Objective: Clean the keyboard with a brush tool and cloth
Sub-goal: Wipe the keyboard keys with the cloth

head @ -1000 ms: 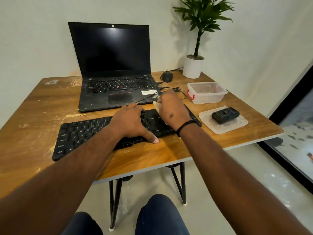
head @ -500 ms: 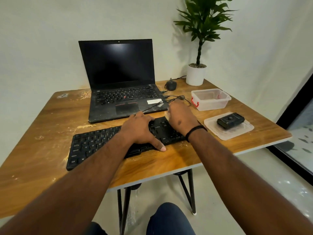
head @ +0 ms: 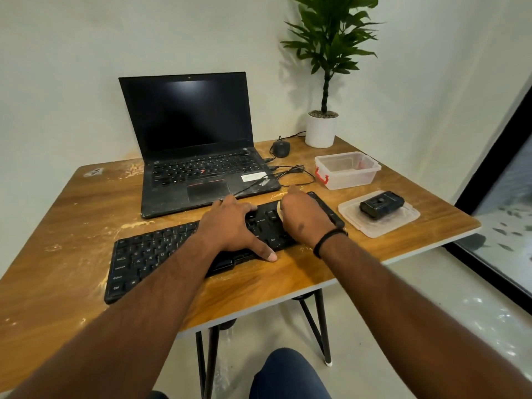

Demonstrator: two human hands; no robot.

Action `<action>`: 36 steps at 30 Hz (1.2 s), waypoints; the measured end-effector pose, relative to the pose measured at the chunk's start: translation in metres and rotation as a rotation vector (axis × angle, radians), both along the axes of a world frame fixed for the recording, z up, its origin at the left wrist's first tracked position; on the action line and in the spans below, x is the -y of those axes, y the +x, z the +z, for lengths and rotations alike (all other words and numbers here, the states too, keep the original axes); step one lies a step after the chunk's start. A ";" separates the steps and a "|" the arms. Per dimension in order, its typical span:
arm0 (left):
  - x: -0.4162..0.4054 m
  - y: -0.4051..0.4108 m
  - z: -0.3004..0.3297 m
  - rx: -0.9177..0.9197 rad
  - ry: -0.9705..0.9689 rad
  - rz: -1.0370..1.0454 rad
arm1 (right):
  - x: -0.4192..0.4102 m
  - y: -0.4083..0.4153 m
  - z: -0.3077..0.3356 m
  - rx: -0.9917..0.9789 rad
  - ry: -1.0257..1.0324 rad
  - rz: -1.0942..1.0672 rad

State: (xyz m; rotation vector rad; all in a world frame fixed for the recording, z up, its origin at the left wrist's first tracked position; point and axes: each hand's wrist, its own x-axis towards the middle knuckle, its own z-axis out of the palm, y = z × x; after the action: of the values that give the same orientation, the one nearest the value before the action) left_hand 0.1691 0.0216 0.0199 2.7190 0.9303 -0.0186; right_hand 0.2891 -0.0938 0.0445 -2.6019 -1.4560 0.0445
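The flat black keyboard (head: 184, 251), near the table's front edge, is pressed by the spread left hand (head: 230, 228). Something pale is gripped by the right hand (head: 302, 217); keycaps could be dislodged by hard scrubbing.

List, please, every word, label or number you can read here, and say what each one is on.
"Ctrl": bottom-left key of the keyboard.
"Ctrl": a key between the two hands.
"Think...": logo on the laptop palm rest; the rest is blurred.
White sticker on the palm rest: print too small to read.
Other key legends on both: too blurred to read.
Black device on the lid: no readable text.
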 end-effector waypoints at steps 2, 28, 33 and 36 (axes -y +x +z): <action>0.000 0.000 0.000 0.001 0.009 0.000 | 0.008 -0.008 -0.006 0.059 -0.043 0.031; 0.003 -0.002 -0.002 -0.022 -0.025 0.009 | 0.047 0.002 -0.013 0.060 -0.046 -0.027; 0.002 0.000 0.000 -0.026 -0.043 0.005 | 0.051 0.014 0.007 -0.105 0.007 -0.029; 0.002 0.000 0.001 -0.031 -0.030 0.004 | 0.025 0.030 0.015 -0.044 0.206 -0.065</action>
State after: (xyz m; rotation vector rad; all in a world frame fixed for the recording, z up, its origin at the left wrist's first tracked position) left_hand 0.1695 0.0195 0.0213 2.6970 0.9361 -0.0732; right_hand 0.3189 -0.1188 0.0597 -2.4629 -1.2872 -0.0527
